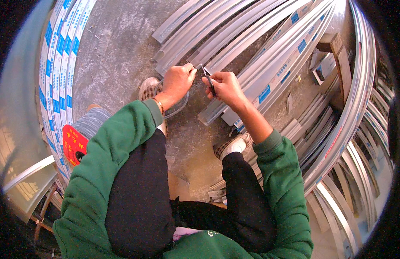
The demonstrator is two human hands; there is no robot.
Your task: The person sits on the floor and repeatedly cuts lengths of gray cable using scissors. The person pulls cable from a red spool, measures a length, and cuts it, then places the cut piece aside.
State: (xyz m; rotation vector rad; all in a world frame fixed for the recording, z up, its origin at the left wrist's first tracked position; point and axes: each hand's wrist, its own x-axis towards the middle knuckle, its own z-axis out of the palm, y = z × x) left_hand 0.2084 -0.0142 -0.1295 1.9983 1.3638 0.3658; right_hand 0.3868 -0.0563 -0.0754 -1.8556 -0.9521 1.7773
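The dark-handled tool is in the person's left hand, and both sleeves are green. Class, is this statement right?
One part is wrong: the head view shows the dark-handled tool in the right hand instead. Both sleeves are indeed green.

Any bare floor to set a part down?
Widest: upper-left floor, lightly littered, between blue-white wrapped strips and silvery profiles. Smaller: between left checked shoe and right checked shoe. Crowded: right side, packed with stacked strips; lower left, by the red-ended spool; the gap between left hand and right hand, where scissors sit.
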